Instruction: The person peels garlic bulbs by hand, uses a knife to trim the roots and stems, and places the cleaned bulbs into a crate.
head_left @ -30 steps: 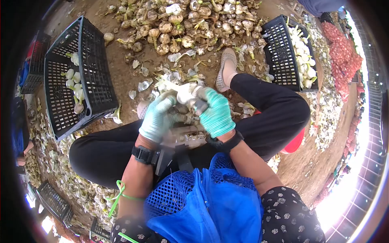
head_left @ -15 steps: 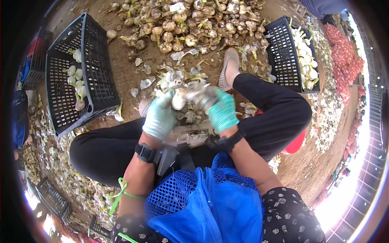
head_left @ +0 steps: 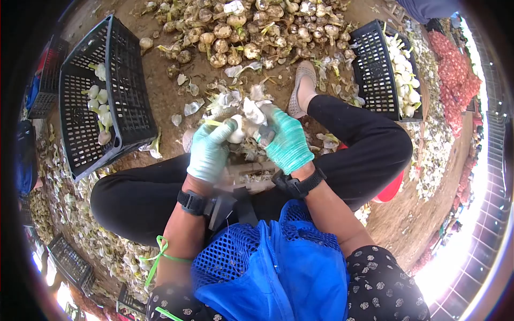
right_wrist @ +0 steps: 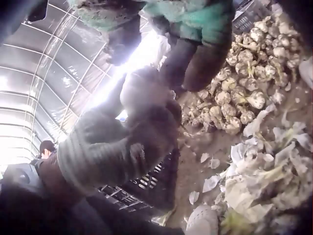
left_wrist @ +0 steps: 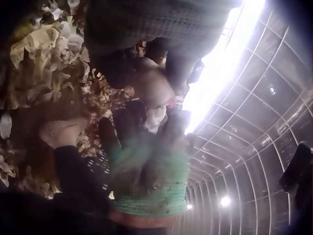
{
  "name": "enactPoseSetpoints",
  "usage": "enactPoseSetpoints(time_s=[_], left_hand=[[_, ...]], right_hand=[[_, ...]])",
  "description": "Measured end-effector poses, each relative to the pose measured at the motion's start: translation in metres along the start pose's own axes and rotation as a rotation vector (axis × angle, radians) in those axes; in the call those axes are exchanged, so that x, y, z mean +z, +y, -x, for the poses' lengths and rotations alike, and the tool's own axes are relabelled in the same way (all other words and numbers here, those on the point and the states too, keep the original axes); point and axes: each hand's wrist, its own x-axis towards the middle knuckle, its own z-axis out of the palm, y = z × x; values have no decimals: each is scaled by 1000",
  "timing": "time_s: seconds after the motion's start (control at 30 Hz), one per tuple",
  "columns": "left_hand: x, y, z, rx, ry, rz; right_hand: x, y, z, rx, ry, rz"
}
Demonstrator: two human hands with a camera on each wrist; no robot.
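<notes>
In the head view, my gloved left hand (head_left: 208,152) grips a white garlic bulb (head_left: 236,129) between thumb and fingers. My gloved right hand (head_left: 288,142) is just right of the bulb, its fingers curled round loose white peel (head_left: 253,111). The left wrist view shows the bulb (left_wrist: 154,88) between my left hand (left_wrist: 156,29), at the top, and my right hand (left_wrist: 151,176). Blurred in the right wrist view, the bulb (right_wrist: 139,90) sits in my left hand (right_wrist: 117,147), below my right hand (right_wrist: 190,29). Overlapping fingers hide the exact contacts.
A black crate (head_left: 128,91) with several peeled bulbs stands at the left; a fuller crate (head_left: 369,69) stands at the right. Unpeeled garlic (head_left: 225,32) is heaped ahead. Peel scraps (head_left: 225,101) lie beyond my hands, and red net sacks (head_left: 450,69) lie far right.
The blurred motion of my right hand has eased, and it has come slightly back toward the bulb. White peel now shows above the bulb, which stays in my left hand.
</notes>
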Motion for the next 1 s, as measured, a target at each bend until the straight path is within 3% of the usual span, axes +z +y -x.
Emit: enactPoseSetpoints(time_s=[0.17,0.27,0.37,0.47,0.53,0.6,0.63,0.7,0.77,0.83,0.9,1.0], left_hand=[[3,2,3,-33,5,-183],[5,1,4,-44,37,-141],[1,0,4,-52,43,-96],[-1,-1,2,-62,47,-116],[3,2,3,-57,10,-83],[5,3,4,-53,-24,-50],[6,3,4,-53,43,-83],[9,2,4,-58,103,-115],[11,3,6,-56,87,-173],[12,2,5,-43,78,-217],[16,2,8,-22,17,-189],[15,2,10,-30,15,-177]], right_hand=[[1,-4,-2,116,-119,41],[1,-3,-2,86,-140,61],[-1,1,0,243,-205,-35],[2,11,1,100,-99,-83],[-4,-12,0,273,-104,-139],[-4,2,2,266,-65,-262],[-4,7,3,261,-23,-384],[-8,1,2,211,-21,-310],[-11,-5,6,19,-46,-68],[-9,-4,4,54,-56,-94],[-5,-2,2,227,-168,92],[-2,10,5,145,-114,71]])
